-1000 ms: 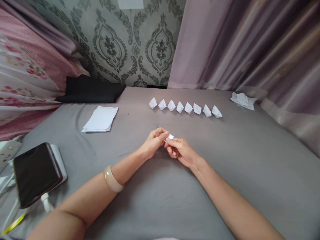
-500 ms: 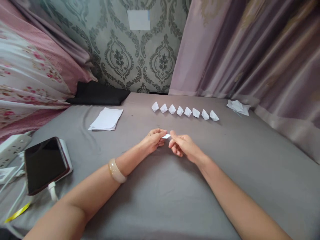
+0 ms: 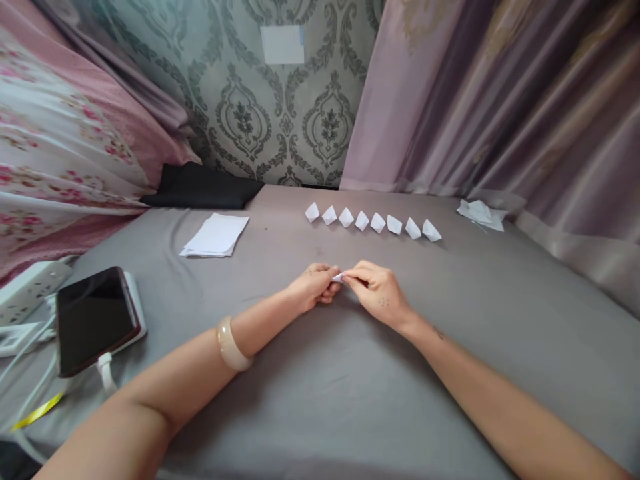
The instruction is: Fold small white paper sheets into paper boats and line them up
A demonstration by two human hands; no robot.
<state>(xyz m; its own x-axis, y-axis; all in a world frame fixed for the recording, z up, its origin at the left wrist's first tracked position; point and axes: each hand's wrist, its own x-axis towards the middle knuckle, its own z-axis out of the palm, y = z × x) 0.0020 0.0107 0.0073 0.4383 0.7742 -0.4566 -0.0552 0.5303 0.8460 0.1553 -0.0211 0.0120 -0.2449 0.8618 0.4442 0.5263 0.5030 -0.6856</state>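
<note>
Together, the two hands meet at the centre of the clock, with twelve straight ahead of the person. The left hand (image 3: 313, 287) pinches a small folded white paper (image 3: 338, 278) between thumb and index finger, its other fingers curled in underneath. The right hand (image 3: 380, 293) pinches the paper's opposite end between its thumb and fingertips, the remaining fingers bent close together. The folded paper is held just above the grey sheet (image 3: 320, 400). Small dark marks dot the backs of both hands, too small to read, and a pale bangle (image 3: 233, 345) circles the left forearm.

From twelve to about two o'clock, eight folded white paper pieces (image 3: 378, 223) sit in a row. Farther out at two lie loose white papers (image 3: 483, 215), near the purple curtain (image 3: 440, 100). At ten o'clock is a stack of white paper (image 3: 215, 235), plain on top, with a black cloth (image 3: 205, 187) beyond it. Around nine, a dark-screened phone (image 3: 95, 320) rests on a white slab (image 3: 135, 303), near a white power strip (image 3: 33, 287). A yellow strip (image 3: 37, 411) lies at eight; any lettering on it is illegible. High at twelve, a pale sheet of paper (image 3: 283, 45) is fixed to the patterned wall (image 3: 287, 123).
</note>
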